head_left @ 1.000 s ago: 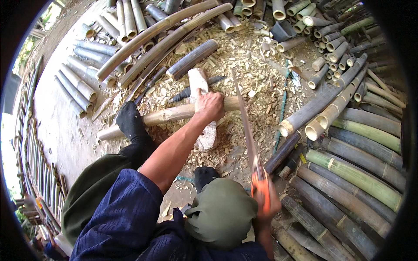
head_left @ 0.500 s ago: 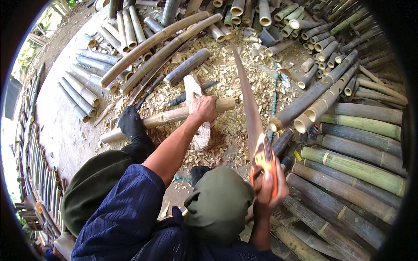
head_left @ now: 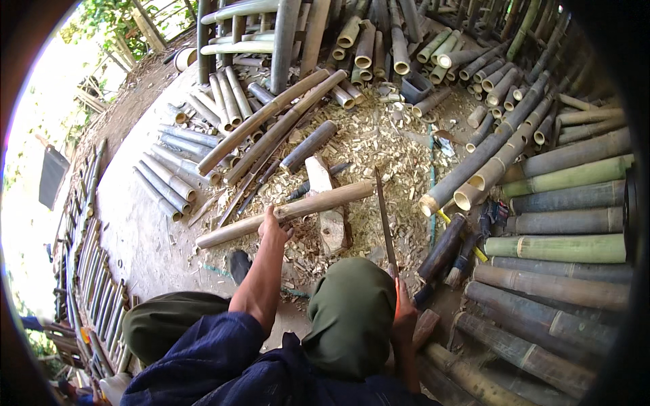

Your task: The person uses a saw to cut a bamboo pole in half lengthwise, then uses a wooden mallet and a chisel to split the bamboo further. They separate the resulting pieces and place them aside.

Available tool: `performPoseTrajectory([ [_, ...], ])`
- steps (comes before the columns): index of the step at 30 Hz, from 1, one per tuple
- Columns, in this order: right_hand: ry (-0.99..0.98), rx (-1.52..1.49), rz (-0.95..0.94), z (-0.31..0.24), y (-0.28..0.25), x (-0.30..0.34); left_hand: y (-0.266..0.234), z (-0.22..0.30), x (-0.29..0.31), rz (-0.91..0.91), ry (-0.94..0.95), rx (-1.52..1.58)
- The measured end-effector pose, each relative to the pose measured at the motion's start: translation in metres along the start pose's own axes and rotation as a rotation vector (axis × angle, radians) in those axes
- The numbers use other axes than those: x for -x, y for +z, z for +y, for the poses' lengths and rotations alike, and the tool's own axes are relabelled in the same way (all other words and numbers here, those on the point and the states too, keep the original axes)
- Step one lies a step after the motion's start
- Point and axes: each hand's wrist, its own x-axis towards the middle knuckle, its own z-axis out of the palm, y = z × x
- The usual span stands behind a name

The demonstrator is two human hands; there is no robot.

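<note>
Hands apart: left hand (head_left: pixel 274 232) at bamboo pole (head_left: pixel 318 201), grip unclear; right hand (head_left: pixel 406 310) clamped on handsaw (head_left: pixel 386 230), right of pole; wooden block (head_left: pixel 332 231) beneath pole.

The left hand (head_left: pixel 273 233) touches the pole (head_left: pixel 325 200), which lies across the block (head_left: pixel 332 229). Near right, the right hand (head_left: pixel 405 310) grips the saw (head_left: pixel 386 227). Chips (head_left: pixel 379 139) litter the floor; bamboo (head_left: pixel 555 247) lies right.

Dark tub (head_left: pixel 416 88) beyond scattered wood chips (head_left: pixel 369 139), green bamboo pole (head_left: pixel 556 248) among darker poles (head_left: pixel 565 271)
</note>
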Motion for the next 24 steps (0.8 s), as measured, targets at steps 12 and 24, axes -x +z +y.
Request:
performPoseTrajectory([
  [12,0.171,0.054,0.057,-0.009,-0.02,0.046,0.004,0.152,0.152,-0.724,0.902,0.119],
  [24,0.157,-0.097,0.127,-0.04,-0.026,0.02,-0.022,0.105,0.026,-0.765,1.629,-1.219],
])
